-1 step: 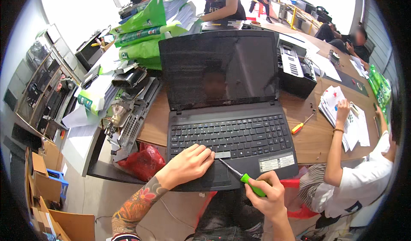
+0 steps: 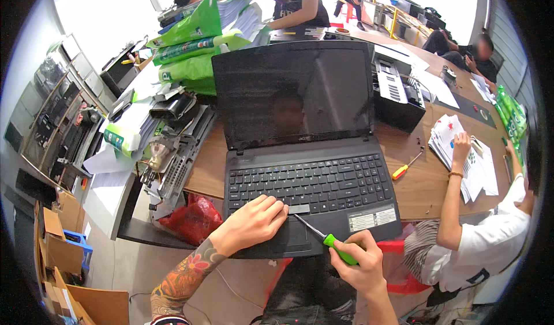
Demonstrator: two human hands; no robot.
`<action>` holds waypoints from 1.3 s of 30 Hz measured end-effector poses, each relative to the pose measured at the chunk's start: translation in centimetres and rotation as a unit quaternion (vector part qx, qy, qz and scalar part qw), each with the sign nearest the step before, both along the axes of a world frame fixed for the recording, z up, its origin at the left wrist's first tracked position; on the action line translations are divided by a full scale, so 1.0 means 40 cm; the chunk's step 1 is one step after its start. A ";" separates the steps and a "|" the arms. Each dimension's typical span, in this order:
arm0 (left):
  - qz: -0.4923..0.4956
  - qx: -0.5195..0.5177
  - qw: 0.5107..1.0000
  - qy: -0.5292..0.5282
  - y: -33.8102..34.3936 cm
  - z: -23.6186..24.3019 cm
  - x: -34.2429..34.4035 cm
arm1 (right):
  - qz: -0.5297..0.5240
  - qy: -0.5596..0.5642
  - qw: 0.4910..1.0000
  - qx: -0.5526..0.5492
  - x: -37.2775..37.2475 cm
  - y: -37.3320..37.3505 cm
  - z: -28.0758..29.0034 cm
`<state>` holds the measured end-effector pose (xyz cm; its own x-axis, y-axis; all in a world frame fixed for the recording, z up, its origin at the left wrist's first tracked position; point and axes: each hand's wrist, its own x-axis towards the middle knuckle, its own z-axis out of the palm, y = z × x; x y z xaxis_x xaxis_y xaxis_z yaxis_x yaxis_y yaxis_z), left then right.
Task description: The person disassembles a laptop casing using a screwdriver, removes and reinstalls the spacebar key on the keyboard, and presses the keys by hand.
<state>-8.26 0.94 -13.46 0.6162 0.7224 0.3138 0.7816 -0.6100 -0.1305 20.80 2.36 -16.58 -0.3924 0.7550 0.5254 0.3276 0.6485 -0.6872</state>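
Nearest: right hand [image 2: 365, 261], fingers curled closed around the green handle of a screwdriver [image 2: 329, 240], shaft angled up and left over the palm rest. Left hand [image 2: 254, 224] palm down, fingers loosely bent and close together, fingertips at the keyboard's front edge, beside the pale grey bar [image 2: 299, 208]; whether they grip it or only press, cannot tell. Tip appears to meet the seam just below that bar, above the touchpad [image 2: 291, 238]. My read: a light prying step. Best done with the blade low and flat, small twists rather than a deep lever; a steep angle could gouge the plastic or slip across the touchpad. Left fingers would do well to steady the edge, clear of the tip's line. Work along the seam by short stretches, never forcing one spot. Laptop [image 2: 300, 143] sits open at the table's [image 2: 412, 205] near edge, front overhanging, so downward force should be slight. Beyond the keyboard [image 2: 311, 181], the dark screen [image 2: 294, 88] stands raised; avoid shoving the base back toward the green packages [image 2: 187, 71] behind.
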 end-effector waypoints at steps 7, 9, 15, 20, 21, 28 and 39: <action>-0.004 0.003 0.999 0.045 -0.002 0.012 0.008 | -0.012 0.006 1.000 0.013 0.010 -0.002 -0.009; 0.012 -0.015 0.999 0.034 -0.005 0.008 0.009 | -0.021 0.011 1.000 0.017 0.020 -0.003 -0.011; 0.033 -0.029 0.998 -0.033 -0.014 -0.003 0.010 | -0.045 0.024 0.998 0.044 0.086 0.032 0.021; 0.040 -0.020 0.997 -0.055 -0.004 -0.011 0.022 | -0.105 0.044 0.988 0.103 0.167 0.127 0.047; 0.045 -0.022 0.996 -0.071 -0.001 -0.011 0.026 | -0.127 0.068 0.984 0.101 0.173 0.177 0.043; 0.095 -0.036 0.976 -0.190 -0.004 -0.007 0.035 | -0.229 0.182 0.956 0.028 0.219 0.489 -0.059; 0.081 -0.041 0.988 -0.123 -0.012 -0.024 0.035 | -0.237 0.190 0.944 -0.130 0.257 0.521 -0.088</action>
<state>-6.85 0.47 -14.41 0.4019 0.8349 0.3760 0.8722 -0.4741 0.1206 31.06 23.22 -20.11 0.2017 0.9210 0.3332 0.2368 0.2843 -0.9290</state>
